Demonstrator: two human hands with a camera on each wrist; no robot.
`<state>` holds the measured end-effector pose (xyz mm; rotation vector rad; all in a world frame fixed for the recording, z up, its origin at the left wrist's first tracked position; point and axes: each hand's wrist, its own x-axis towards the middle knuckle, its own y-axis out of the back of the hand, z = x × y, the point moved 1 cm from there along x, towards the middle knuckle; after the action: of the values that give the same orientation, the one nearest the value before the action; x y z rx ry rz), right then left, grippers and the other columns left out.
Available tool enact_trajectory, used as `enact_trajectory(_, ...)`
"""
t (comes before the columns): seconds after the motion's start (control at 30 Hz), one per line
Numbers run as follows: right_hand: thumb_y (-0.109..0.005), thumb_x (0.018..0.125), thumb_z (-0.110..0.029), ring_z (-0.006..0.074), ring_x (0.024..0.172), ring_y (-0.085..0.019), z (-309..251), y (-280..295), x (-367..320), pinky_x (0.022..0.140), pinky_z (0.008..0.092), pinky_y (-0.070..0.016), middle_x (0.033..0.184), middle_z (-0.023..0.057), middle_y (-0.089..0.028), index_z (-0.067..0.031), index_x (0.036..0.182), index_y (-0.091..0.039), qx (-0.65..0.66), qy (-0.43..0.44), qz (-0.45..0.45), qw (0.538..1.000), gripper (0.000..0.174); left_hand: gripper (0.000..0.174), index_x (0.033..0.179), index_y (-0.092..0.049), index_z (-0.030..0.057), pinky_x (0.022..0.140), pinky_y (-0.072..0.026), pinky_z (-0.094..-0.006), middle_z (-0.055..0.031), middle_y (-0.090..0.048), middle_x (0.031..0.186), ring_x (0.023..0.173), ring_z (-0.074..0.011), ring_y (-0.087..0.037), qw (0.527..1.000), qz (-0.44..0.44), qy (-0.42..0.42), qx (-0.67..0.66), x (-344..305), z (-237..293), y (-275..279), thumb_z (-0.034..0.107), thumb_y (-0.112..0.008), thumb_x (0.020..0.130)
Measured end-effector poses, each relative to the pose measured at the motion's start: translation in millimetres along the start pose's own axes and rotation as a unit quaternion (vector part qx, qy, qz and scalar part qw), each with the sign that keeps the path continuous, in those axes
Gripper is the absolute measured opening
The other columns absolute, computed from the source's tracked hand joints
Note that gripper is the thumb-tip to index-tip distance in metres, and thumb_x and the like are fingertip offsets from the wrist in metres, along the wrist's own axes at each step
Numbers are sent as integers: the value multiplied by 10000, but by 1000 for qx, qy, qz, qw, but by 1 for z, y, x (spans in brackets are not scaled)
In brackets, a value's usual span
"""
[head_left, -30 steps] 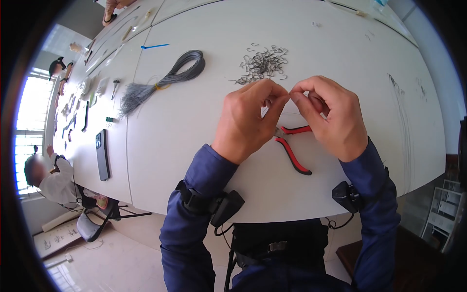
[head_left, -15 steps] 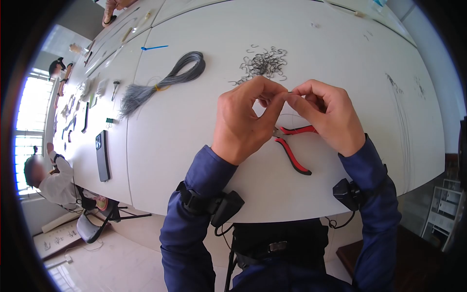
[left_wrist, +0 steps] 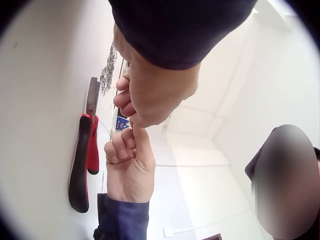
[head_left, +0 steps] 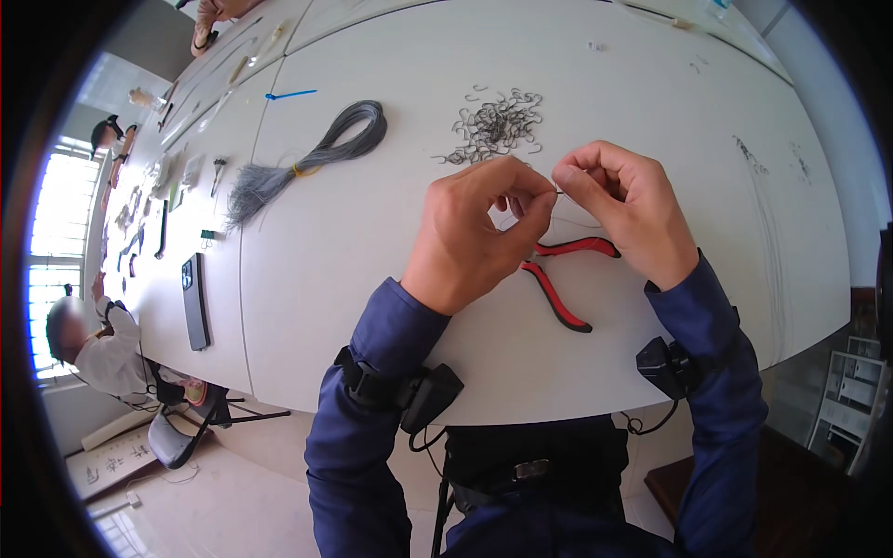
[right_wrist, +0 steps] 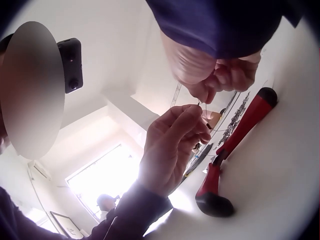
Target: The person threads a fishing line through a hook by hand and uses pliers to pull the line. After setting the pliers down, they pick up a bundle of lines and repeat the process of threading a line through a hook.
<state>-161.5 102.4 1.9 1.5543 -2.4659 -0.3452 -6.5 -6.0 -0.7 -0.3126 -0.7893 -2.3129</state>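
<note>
In the head view my left hand [head_left: 479, 232] and right hand [head_left: 637, 209] meet fingertip to fingertip above the table. A small dark hook [head_left: 559, 192] shows as a thin sliver at the left fingertips, pinched between thumb and forefinger. The right thumb and forefinger pinch a fine line beside it; a strand of this line [right_wrist: 207, 111] hangs between the hands in the right wrist view. Much of both is hidden by fingers. Below the hands lie pliers [head_left: 556, 296] with red and black handles, spread apart. A pile of small dark hooks [head_left: 498, 123] lies just beyond.
A bundle of grey strands [head_left: 339, 139], tied with a yellow band, lies on the white table [head_left: 326, 307] to the left. Past it are a blue cable tie [head_left: 291, 94] and a phone [head_left: 195, 302]. Loose strands [head_left: 767, 232] lie at right. Another person [head_left: 107, 335] sits far left.
Both hands stay raised together; the right fingertips have drawn slightly away from the left, showing a thin dark sliver between them. The pliers and hook pile lie as before.
</note>
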Motion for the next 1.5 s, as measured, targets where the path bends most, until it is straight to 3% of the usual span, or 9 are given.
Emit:
enact_trajectory(0.27,-671,955,-208,34,582,-370,2,-2,-2,536,231,-323,629,-68,-462,6,986,-706,40,-31,-54,997,218,52,886,-670,1,653,-494,-257,-8,-682,768,689,-83,-599,985,60,83,-136,1,2,-1,36,-705,870)
enact_trajectory(0.37,-664,954,-191,32,579,-382,-5,0,-5,535,230,-325,632,-65,-478,8,1004,-711,24,-55,-104,993,211,69,969,-655,3,758,-483,-262,-39,-664,896,808,-118,-604,943,86,161,-280,3,5,6,66,-664,942)
enact_trajectory(0.47,-657,955,-185,33,575,-396,-10,3,-5,532,234,-330,636,-61,-499,11,1013,-712,-10,-71,-125,990,212,90,970,-649,39,810,-468,-293,-41,-644,948,875,-131,-593,915,115,144,-360,7,-7,17,128,-639,973)
enact_trajectory(0.73,-651,972,-191,25,674,-459,-12,47,2,598,198,-377,748,-42,-585,33,1012,-708,-77,-77,-42,993,234,131,1020,-638,93,892,-451,-338,-19,-623,1022,1010,-149,-567,822,176,166,-516,6,-39,45,220,-638,985)
enact_trajectory(0.9,-689,964,-195,9,691,-468,-2,80,-6,615,181,-383,790,-59,-605,13,1023,-710,-107,-122,-38,986,217,129,1021,-637,90,902,-452,-341,-20,-623,1016,1007,-147,-566,811,179,169,-530,6,-44,47,212,-645,980)
enact_trajectory(1.0,-679,964,-277,-2,586,-388,12,92,-11,506,188,-301,726,-87,-538,-52,1023,-702,-131,-123,-65,982,234,87,970,-659,88,862,-452,-316,-2,-636,972,957,-129,-579,809,187,173,-530,8,-35,43,174,-666,958)
enact_trajectory(1.2,-709,951,-286,13,583,-412,6,92,-20,527,198,-327,702,-66,-557,-12,1066,-673,-43,-194,-70,977,299,80,942,-674,81,830,-449,-300,4,-644,936,914,-118,-591,811,184,179,-526,8,-34,41,159,-691,937)
enact_trajectory(1.4,-743,902,-254,78,599,-443,-6,60,-39,577,235,-405,705,-22,-542,-16,1062,-652,-196,2,121,973,301,103,935,-679,68,851,-463,-313,-12,-643,944,930,-135,-587,838,173,184,-484,7,-32,37,163,-654,968)
enact_trajectory(1.5,-795,801,-232,198,858,-530,-29,10,-63,771,319,-465,942,67,-567,-24,1103,-625,-321,111,-16,940,404,99,943,-681,60,843,-448,-299,-4,-646,926,914,-124,-585,863,165,181,-443,6,-30,33,154,-659,962)
